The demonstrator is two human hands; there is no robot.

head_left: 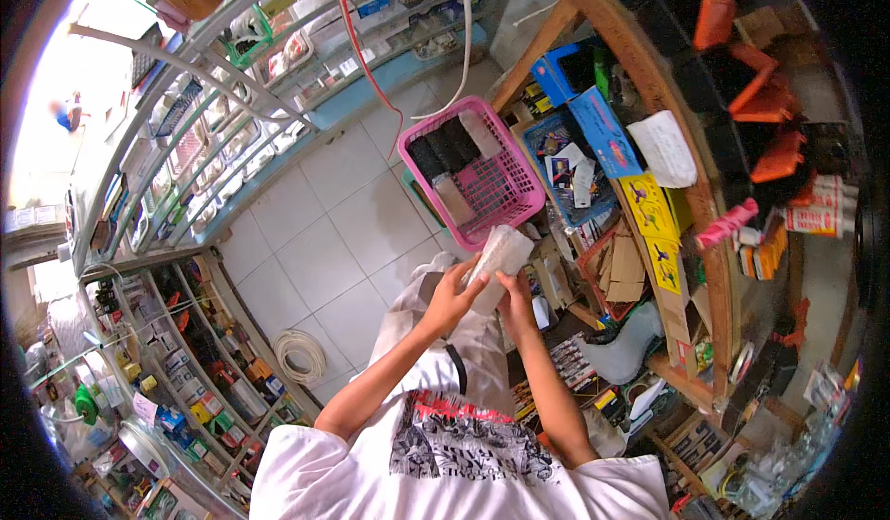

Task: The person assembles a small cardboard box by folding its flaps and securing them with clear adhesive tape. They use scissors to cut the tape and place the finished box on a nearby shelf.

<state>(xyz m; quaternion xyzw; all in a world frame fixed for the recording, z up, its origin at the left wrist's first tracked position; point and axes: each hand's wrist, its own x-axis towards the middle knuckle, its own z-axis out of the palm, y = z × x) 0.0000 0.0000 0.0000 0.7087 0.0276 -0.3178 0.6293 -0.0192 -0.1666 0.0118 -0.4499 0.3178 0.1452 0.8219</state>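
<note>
A whitish, see-through wrapped package (pixel 502 253), long and box-like, is between my two hands in front of my lap. My left hand (pixel 454 296) is closed on its near left side, the thumb along the top. On the near right side, my right hand (pixel 515 299) also grips it. What lies inside the wrapping I cannot make out. Just beyond the package stands a pink plastic basket (pixel 525 186). In it are several black wrapped packs (pixel 445 146) side by side and whitish wrapped packs (pixel 453 199) like the held one.
Glass display shelves (pixel 315 107) run along the left and far side. A wooden rack (pixel 640 47) with boxes and a blue crate (pixel 556 135) stands at right. A red cable (pixel 357 43) and a white cable (pixel 466 29) hang near the basket. A coiled cable (pixel 299 357) lies on the tiles.
</note>
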